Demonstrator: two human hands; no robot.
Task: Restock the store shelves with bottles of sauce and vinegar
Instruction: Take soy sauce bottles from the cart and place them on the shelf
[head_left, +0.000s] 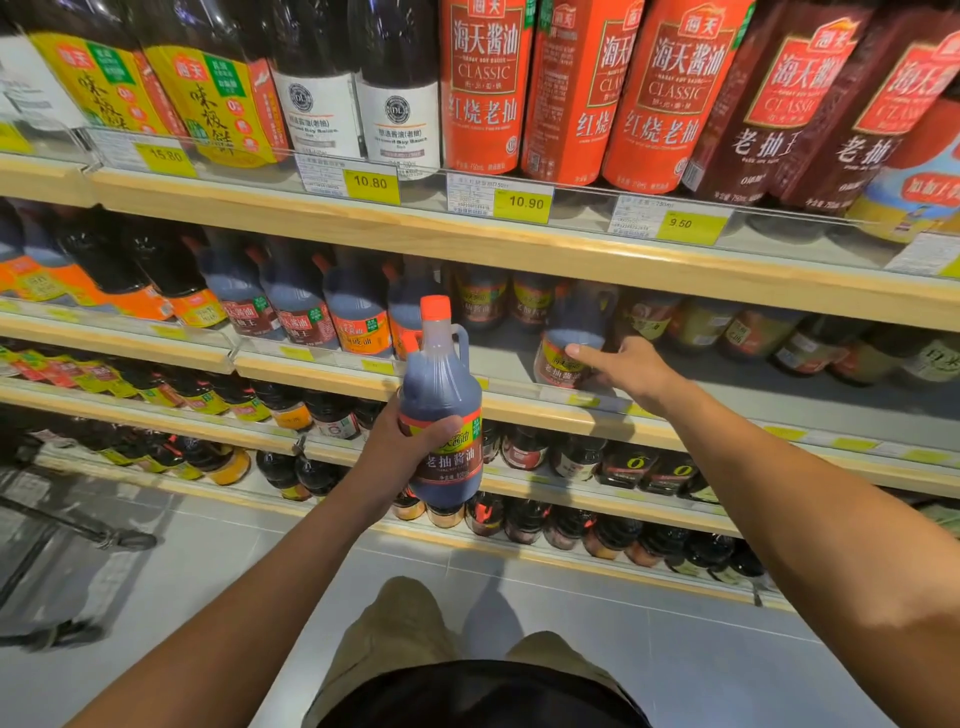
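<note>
The left hand (410, 441) is gripping a handled bottle (440, 410) full of dark sauce, upright, before the second shelf (519, 410). The right hand (623, 371) is reaching in, fingers resting on a matching shelf bottle (569, 343) there; its grip cannot be told.

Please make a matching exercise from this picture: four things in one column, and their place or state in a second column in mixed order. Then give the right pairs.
Things
1. left hand
2. right hand
3. 10.90 tag
4. orange cap

Places or states
A. on top of the held bottle
B. touches a bottle standing on the shelf
C. on the front edge of the top shelf
D. has its grip round a bottle in front of the shelves

Pairs: 1-D, 2-B, 3-C, 4-A
</note>
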